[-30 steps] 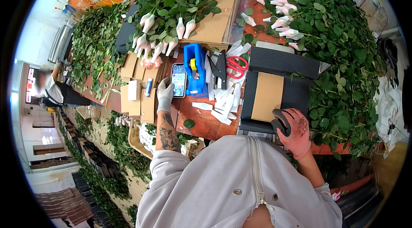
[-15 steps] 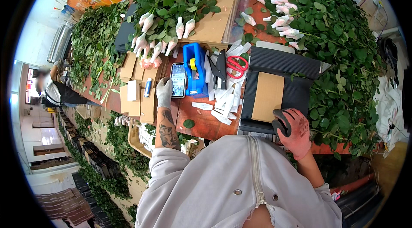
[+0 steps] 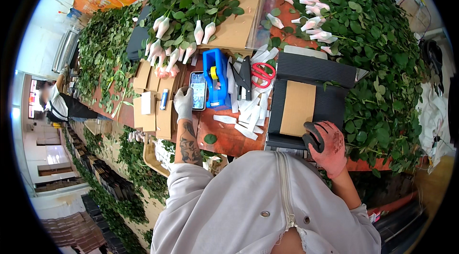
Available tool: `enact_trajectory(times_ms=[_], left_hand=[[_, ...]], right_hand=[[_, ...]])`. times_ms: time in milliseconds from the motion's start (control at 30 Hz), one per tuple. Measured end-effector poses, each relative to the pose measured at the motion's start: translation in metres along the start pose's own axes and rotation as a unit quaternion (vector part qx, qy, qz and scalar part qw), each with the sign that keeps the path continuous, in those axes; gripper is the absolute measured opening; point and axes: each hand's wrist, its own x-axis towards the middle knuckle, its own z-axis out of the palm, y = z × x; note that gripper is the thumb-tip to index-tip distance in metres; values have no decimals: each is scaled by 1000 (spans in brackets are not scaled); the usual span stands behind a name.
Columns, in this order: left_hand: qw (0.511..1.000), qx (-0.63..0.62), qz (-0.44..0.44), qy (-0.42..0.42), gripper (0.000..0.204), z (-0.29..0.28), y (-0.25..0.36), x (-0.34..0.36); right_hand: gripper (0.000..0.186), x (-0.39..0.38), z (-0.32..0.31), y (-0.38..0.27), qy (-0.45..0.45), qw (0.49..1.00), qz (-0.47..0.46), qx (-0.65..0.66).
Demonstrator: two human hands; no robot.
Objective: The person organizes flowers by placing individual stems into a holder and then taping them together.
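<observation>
My left hand (image 3: 183, 103), in a pale grey glove, rests beside the phone (image 3: 198, 90), its fingers curled together near the phone's left edge. I see nothing held in it. The phone lies face up with its screen lit. My right hand (image 3: 326, 148), in a pink glove with dark fingertips, lies at the lower right corner of a brown cardboard piece (image 3: 298, 108). Its fingers are bent, with a gap between thumb and fingers, and grip nothing visible. Under the cardboard is black corrugated board (image 3: 330, 107).
A blue tape dispenser (image 3: 217, 79), a black stapler (image 3: 244, 78), red scissors (image 3: 262, 75) and white paper strips (image 3: 249, 113) lie mid-table. A glue stick (image 3: 164, 99) and small white box (image 3: 147, 103) sit left. Netted roses (image 3: 162, 27) and leafy stems (image 3: 377, 86) surround them. Another person (image 3: 62, 101) stands far left.
Both hands stay almost where they were. The view has shifted very slightly, and what the phone screen displays has changed.
</observation>
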Motion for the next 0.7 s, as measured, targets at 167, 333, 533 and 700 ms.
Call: enact_trajectory(times_ms=[167,333,533,700], left_hand=[[951,-306,16,-44,51,-1,-21,-12],[956,-259,118,78,44,-34,5,-74],[951,-36,301,61,37,-53,36,-140],[963,-36,264,38,37,-33,19,-147]], right_hand=[[49,0,1,0,-7,1000,7,-7],[50,1,-2,-2,-22,1000,10,-11],[49,0,-3,-3,-29,999,14,-9],[48,1,-3,-3,-32,999,12,2]])
